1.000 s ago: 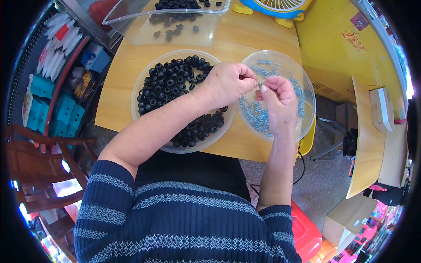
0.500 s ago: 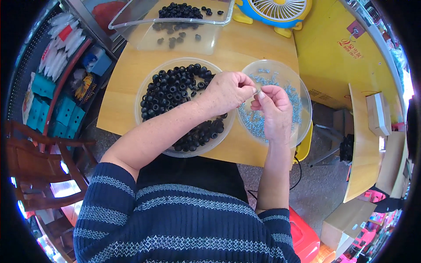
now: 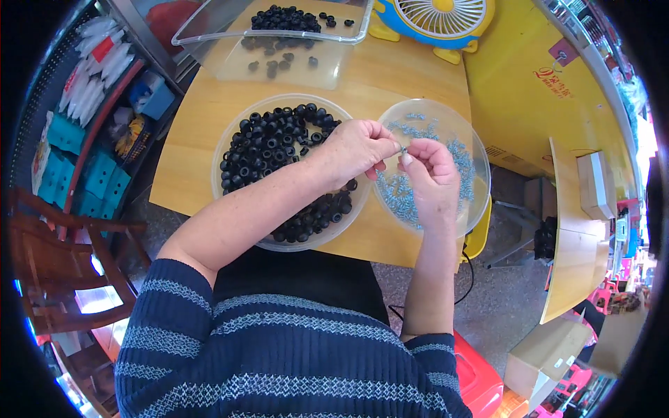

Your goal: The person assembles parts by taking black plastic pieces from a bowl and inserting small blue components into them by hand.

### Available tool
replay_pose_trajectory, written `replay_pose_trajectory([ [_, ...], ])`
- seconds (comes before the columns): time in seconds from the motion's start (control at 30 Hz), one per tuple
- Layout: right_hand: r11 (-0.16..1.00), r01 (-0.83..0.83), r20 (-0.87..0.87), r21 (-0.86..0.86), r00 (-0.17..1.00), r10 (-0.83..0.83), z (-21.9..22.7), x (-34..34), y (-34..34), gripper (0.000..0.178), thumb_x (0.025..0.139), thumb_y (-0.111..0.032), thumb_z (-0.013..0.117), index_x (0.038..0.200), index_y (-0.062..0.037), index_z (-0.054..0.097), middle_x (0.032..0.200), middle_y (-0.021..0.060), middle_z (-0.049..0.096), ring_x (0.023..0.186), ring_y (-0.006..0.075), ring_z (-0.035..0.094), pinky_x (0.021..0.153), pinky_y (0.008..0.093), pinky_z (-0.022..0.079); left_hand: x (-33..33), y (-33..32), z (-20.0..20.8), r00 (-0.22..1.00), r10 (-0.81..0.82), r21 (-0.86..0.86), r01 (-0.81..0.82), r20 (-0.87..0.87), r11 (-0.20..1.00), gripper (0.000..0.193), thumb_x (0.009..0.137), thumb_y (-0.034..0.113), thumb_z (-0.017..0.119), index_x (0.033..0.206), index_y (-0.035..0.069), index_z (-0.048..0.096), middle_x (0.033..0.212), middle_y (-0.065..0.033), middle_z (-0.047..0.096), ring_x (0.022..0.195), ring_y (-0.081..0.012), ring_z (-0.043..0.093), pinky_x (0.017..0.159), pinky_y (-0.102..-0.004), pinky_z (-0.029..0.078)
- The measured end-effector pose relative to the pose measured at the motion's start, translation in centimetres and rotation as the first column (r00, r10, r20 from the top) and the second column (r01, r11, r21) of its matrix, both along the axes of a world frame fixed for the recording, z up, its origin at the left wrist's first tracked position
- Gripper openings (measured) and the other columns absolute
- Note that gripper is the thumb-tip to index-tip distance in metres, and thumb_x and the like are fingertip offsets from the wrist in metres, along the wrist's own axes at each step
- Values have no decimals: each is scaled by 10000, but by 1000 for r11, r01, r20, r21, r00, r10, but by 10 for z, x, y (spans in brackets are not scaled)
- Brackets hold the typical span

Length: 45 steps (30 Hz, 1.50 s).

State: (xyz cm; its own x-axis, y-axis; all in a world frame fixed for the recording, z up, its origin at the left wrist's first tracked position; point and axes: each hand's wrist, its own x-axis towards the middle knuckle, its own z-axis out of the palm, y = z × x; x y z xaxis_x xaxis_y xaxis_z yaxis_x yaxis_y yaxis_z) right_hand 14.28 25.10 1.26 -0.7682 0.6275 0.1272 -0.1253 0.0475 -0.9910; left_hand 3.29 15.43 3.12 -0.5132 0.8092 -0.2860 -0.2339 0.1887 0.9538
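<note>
My left hand (image 3: 357,152) reaches over the right part of a round clear tub (image 3: 221,150) that holds many black round knobs (image 3: 268,145) with holes in them. Its thumb and forefinger are pinched together. Facing it, my right hand (image 3: 435,181) is also closed in a pinch, above a second round tub (image 3: 481,150) with small bluish-silver screw-like pieces (image 3: 398,198) spread inside. The fingertips of both hands nearly meet at a tiny piece between them, too small to name.
Behind the tubs, a clear rectangular bin (image 3: 272,35) holds more black knobs on the wooden table (image 3: 185,164). A yellow and blue fan (image 3: 439,24) stands at the back right, beside a yellow panel (image 3: 529,90). Left is a wooden chair (image 3: 63,272); right, a cardboard box (image 3: 547,355).
Both hands stay pinched together fingertip to fingertip, having shifted very slightly left. The whole view has moved a little; the tubs look otherwise unchanged.
</note>
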Motion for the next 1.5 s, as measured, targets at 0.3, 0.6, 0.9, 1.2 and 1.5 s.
replay_pose_trajectory([
  [0.3,1000,27,73,6,997,-28,2,0,-5,143,767,-6,471,907,-2,501,809,56,556,687,95,538,623,228,455,4,-3,0,915,7,-93,-48,-404,995,175,707,180,544,764,23,595,577,-44,557,532,-88,513,503,-245,422],
  [0.6,978,30,107,205,993,-53,-2,1,-1,163,770,24,456,928,-1,488,838,53,535,722,98,537,640,222,458,6,-1,9,899,-61,-147,-4,-433,989,203,721,180,534,817,8,586,636,-52,576,531,-86,523,505,-225,437],
  [0.9,957,92,143,274,981,-135,5,2,-5,219,702,-5,498,921,-18,500,823,123,584,752,187,577,685,284,454,3,2,3,946,-42,-147,-7,-323,989,193,744,186,547,815,8,567,659,-25,546,562,-71,514,481,-206,446],
  [1.2,981,109,102,158,987,-126,-2,4,-4,230,696,3,509,924,-22,502,831,87,581,764,142,565,679,255,450,0,-6,3,994,-114,-71,114,6,991,182,760,183,582,820,15,550,673,-9,528,530,-69,491,454,-191,422],
  [1.5,949,83,74,304,991,-110,7,6,-7,200,696,0,496,893,-23,524,797,102,586,742,153,574,656,257,453,1,-4,4,997,-77,-75,75,-30,994,180,746,185,584,794,14,549,613,-19,522,498,-77,495,456,-200,438],
])
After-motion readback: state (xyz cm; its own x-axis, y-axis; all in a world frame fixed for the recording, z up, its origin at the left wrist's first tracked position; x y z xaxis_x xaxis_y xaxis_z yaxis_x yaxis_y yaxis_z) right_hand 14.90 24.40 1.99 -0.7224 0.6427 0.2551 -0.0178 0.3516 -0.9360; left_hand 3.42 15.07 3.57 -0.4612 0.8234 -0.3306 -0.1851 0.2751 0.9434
